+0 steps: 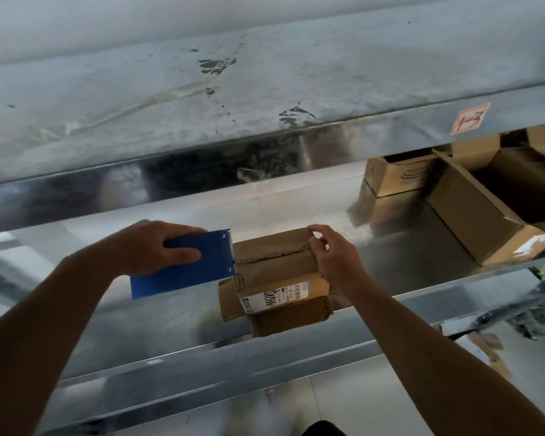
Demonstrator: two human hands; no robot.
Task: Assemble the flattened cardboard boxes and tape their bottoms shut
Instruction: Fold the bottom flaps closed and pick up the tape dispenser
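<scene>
On the metal shelf (406, 247), upside down: the box (277, 272). Gripped in the left hand (158, 247), at its left edge: the blue tape dispenser (186, 272). Pinched by the right hand (334, 259): the far right corner, perhaps a tape end. Pull straight along the seam (274, 254), pressing flaps flat.

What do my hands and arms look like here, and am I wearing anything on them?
Both are bare. The left hand and right hand have no gloves, and no rings show. The left forearm and right forearm run uncovered to the frame's edge: no sleeves, watch or wristband in view.
</scene>
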